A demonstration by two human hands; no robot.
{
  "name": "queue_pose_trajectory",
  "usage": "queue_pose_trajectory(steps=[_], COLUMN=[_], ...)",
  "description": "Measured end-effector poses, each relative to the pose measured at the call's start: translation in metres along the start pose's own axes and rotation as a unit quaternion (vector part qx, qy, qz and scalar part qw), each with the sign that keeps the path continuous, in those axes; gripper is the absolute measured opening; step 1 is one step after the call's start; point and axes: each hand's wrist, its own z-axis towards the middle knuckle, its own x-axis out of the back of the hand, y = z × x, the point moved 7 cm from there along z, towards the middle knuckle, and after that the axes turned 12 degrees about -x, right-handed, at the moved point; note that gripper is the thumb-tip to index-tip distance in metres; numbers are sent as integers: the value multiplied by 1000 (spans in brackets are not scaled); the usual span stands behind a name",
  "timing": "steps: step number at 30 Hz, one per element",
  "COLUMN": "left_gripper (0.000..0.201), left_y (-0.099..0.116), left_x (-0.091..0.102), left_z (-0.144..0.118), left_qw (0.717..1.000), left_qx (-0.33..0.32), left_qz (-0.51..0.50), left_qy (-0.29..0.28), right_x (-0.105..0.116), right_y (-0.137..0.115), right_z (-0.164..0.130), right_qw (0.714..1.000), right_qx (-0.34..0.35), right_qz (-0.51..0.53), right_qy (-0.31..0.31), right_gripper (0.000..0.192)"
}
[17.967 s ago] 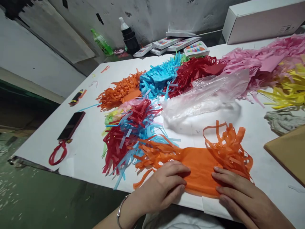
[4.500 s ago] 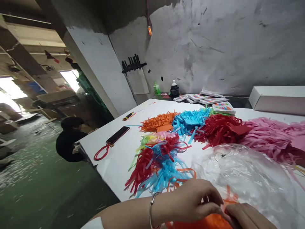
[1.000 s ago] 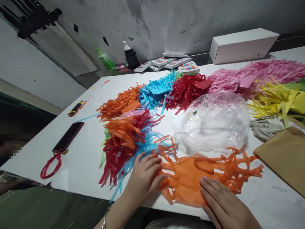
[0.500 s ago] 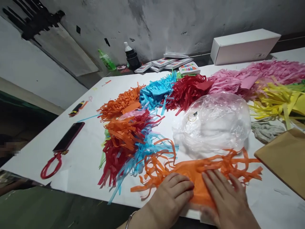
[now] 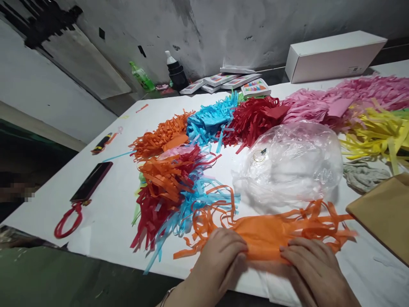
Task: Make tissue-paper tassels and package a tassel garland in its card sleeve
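Nearest me, the left hand (image 5: pixel 220 256) and the right hand (image 5: pixel 315 264) are both curled, fingers gripping the near edge of an orange fringed sheet (image 5: pixel 260 236) at either side of its plain middle. It lies at the table's near edge, its long axis running left to right roughly along that edge and tipping slightly farther away at the right. One fringe points left toward a mixed pile of streamers (image 5: pixel 162 183); the other points right toward some brown board (image 5: pixel 383 217).

Just beyond the sheet, a clear plastic bag (image 5: pixel 287 166) sits puffed up on the white-covered table (image 5: pixel 108 230). Off to the left lies a phone (image 5: pixel 91 181) with a red strap. Past those, orange, blue, red, pink and yellow bundles curve across the table. Behind them are flat printed boxes (image 5: pixel 220 79), a long white box (image 5: pixel 335 57) and a green bottle (image 5: pixel 142 76), all before a stained grey wall (image 5: pixel 217 25).
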Motion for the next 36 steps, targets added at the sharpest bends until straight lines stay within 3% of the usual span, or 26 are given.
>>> queue_pose_trajectory(steps=[4,9,13,16,20,23,25,27,29,36], left_gripper=[29,23,20,20,21,11,27,29,14,23], left_y=[-19,-33,-37,-39,-42,-33,-18,-3,5,-4], left_x=[2,-3,-5,-6,-3,10,16,12,3,1], left_z=[9,22,23,23,23,24,24,22,19,12], left_qw=[988,952,941,940,951,967,976,979,980,992], left_qx=[88,152,178,182,181,142,60,-23,-65,-48], left_qz=[123,261,273,263,227,209,207,203,186,119], left_qy=[6,-53,-98,-116,-106,-26,20,18,-3,-13], right_x=[-15,-33,-22,-9,-20,-28,-26,-25,-24,-26], right_y=[14,19,22,10,-14,-19,-18,-18,-19,-14], right_z=[13,33,35,29,16,13,15,19,22,12], right_qw=[994,986,974,981,998,998,998,998,997,999], right_qx=[-113,-131,-162,-110,38,50,28,6,-6,17], right_qz=[-10,-107,-152,-123,14,9,13,40,63,13], right_qy=[9,-4,40,98,51,49,60,53,44,36], right_gripper=[24,27,21,18,24,29,25,20,18,34])
